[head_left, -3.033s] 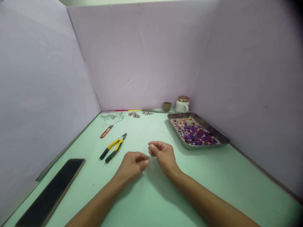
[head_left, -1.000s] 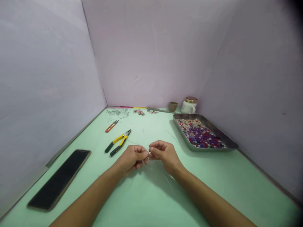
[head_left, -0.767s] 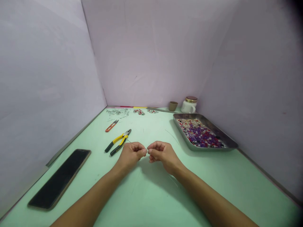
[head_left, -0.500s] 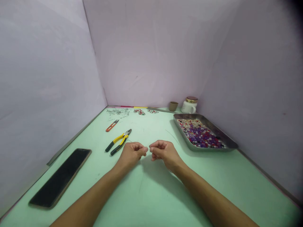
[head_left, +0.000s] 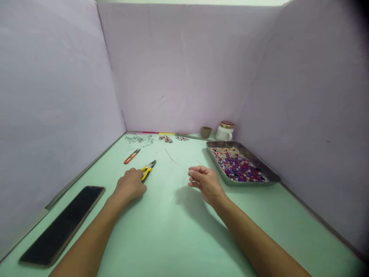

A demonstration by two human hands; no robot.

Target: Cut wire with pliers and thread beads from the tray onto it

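My left hand is closed over the handles of the yellow-and-black pliers, which lie on the green tabletop with their metal jaws pointing away to the right. Its fingertips are partly hidden behind the knuckles. Between thumb and forefinger my right hand pinches a thin wire, held a little above the table. The wire's long end runs out to the upper left, and finer strands show just below the fingertips. Left of the pliers' jaws lie orange-handled thread snips.
A metal tray of mixed beads stands at the right. Along the back are a pile of wire bits, beaded pieces, a small brown cup and a lidded white mug. A phone lies at left; pale walls enclose three sides.
My left hand has left its place beside the right hand and moved left onto the pliers' handles. The right hand keeps its pinch, with the wire now plainly visible. The view has shifted slightly.
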